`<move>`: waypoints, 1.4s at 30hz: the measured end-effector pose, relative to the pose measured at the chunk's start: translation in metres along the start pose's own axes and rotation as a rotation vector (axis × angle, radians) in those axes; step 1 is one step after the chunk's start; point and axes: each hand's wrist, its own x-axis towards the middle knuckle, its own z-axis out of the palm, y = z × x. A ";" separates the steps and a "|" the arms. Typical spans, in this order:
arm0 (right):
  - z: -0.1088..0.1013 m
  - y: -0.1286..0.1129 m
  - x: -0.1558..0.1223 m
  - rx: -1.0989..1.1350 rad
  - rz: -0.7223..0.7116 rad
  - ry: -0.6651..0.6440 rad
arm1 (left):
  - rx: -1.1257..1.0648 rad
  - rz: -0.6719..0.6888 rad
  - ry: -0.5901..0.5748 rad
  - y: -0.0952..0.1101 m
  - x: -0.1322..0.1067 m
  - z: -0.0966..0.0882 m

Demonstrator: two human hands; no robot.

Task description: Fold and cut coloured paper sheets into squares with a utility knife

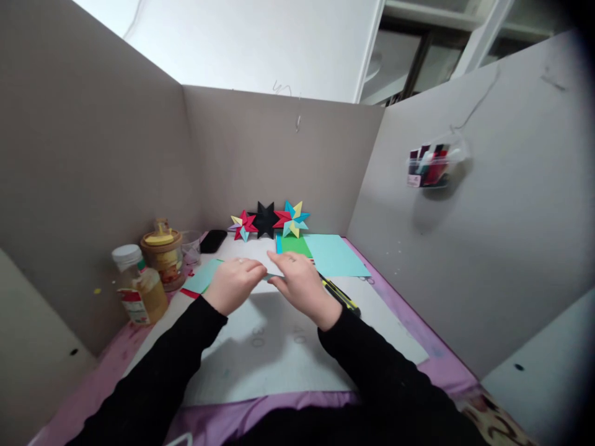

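Note:
A pale sheet of paper (273,267), seen nearly edge-on, is between my two hands above the white board. At its left side my left hand (237,282) has its fingers pressed together on the sheet. My right hand (303,286) grips the other side, thumb and index finger reaching over the sheet toward the left. The hands hide most of the paper, so its full shape cannot be made out. Just right of my right hand lies a yellow-and-black cutter knife (341,296). Light blue and red paper (204,276) lies left of my left hand.
Folded paper stars (266,220) lean on the back panel. Before them lie green paper (295,245), a light blue sheet (337,255) and a black phone (213,241). Left are a glue bottle (146,294), a lidded jar (162,257) and a clear cup (190,248). A plastic tub (432,164) hangs right.

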 end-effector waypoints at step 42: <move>0.108 0.094 -0.059 1.365 0.683 -0.194 | -1.311 -0.818 -0.224 -0.017 -0.044 0.119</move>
